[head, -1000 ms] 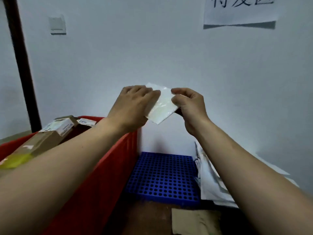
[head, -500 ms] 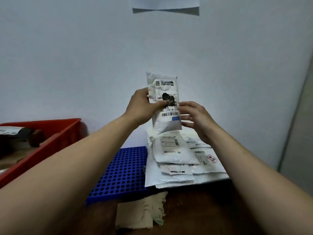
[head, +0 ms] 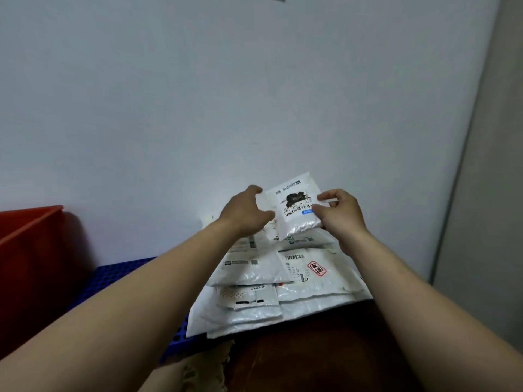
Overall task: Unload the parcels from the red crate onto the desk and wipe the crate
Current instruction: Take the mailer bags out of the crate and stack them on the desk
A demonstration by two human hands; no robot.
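Head view | right hand (head: 341, 217) outstretched, fingers pinching white parcel (head: 297, 222) above parcel pile (head: 249, 274) | left hand (head: 244, 213) outstretched, fingers loosely spread

This appears to be a small parcel room or the dispatch corner of an office. A pile of white courier bags (head: 246, 274) with barcode labels lies on a dark wooden desk (head: 311, 357) against a plain white wall (head: 198, 94). At the left stands a red plastic crate (head: 34, 250), beside a blue perforated tray (head: 113, 273).

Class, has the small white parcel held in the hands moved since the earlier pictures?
Yes. The small white parcel has come lower and shifted right, closer to the stack of parcels; the right hand pinches it.
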